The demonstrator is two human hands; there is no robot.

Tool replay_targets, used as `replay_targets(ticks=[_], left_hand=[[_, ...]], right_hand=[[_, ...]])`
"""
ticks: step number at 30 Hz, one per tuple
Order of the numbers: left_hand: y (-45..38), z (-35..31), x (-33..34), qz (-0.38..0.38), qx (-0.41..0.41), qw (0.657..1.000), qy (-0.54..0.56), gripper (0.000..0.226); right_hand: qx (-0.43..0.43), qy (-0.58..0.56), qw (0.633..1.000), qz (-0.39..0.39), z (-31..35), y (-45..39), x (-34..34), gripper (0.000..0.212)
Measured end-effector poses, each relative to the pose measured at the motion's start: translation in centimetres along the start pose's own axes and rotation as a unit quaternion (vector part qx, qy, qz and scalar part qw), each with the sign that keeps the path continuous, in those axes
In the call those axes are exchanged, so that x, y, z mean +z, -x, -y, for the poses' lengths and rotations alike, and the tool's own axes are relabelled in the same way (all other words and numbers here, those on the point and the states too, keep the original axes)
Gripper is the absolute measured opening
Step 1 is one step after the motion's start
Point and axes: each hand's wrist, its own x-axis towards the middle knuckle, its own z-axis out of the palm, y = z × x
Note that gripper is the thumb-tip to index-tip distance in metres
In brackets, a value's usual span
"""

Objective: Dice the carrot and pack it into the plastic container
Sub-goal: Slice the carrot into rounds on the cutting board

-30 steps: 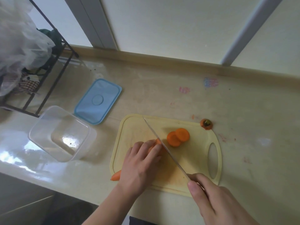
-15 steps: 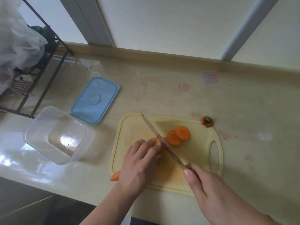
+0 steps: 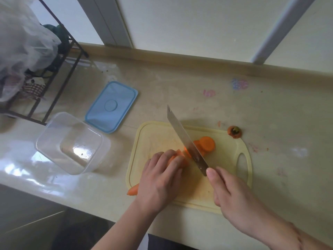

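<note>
A carrot point(image 3: 133, 190) lies across the yellow cutting board point(image 3: 221, 195), mostly hidden under my left hand point(image 3: 161, 179), whose curled fingers hold it down. Only the carrot's thin tip and its cut end show. My right hand point(image 3: 232, 195) grips the handle of a knife point(image 3: 185, 139). The blade stands just right of the cut end, its flat side tilted up. Round carrot slices point(image 3: 207, 143) lie on the board beyond the blade. The clear plastic container point(image 3: 72, 141) stands open at the left.
The container's blue lid point(image 3: 111, 106) lies flat behind it. A cut-off carrot top point(image 3: 234, 131) sits on the counter by the board's far right corner. A black wire rack point(image 3: 54, 73) holding a plastic bag stands at the far left. The counter's front edge runs close below the board.
The knife has come up off the carrot and tilted so the blade's flat side shows. A fresh slice lies by the blade. My left hand stays on the carrot.
</note>
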Motion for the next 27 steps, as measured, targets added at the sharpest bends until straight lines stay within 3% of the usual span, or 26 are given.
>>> replay_targets(ticks=[3, 13, 18, 22, 27], left_hand=[[0.0, 0.0, -0.1, -0.002, 0.001, 1.000, 0.001, 0.026], [0.0, 0.3, -0.3, 0.013, -0.007, 1.000, 0.008, 0.024], [0.1, 0.3, -0.1, 0.016, 0.000, 1.000, 0.014, 0.023], [-0.2, 0.6, -0.2, 0.013, -0.009, 1.000, 0.015, 0.024], [0.1, 0.5, -0.4, 0.041, 0.007, 0.999, 0.019, 0.029]], right_hand=[[-0.008, 0.012, 0.999, 0.030, 0.9, 1.6, -0.8, 0.036], [0.002, 0.052, 0.997, 0.054, 1.9, 3.8, -1.0, 0.056], [0.007, 0.066, 0.996, 0.063, 1.6, 3.3, -0.6, 0.047], [-0.002, 0.058, 0.997, 0.057, 0.8, 1.7, 0.1, 0.038], [-0.019, 0.054, 0.998, 0.020, -0.2, -0.6, 2.2, 0.044]])
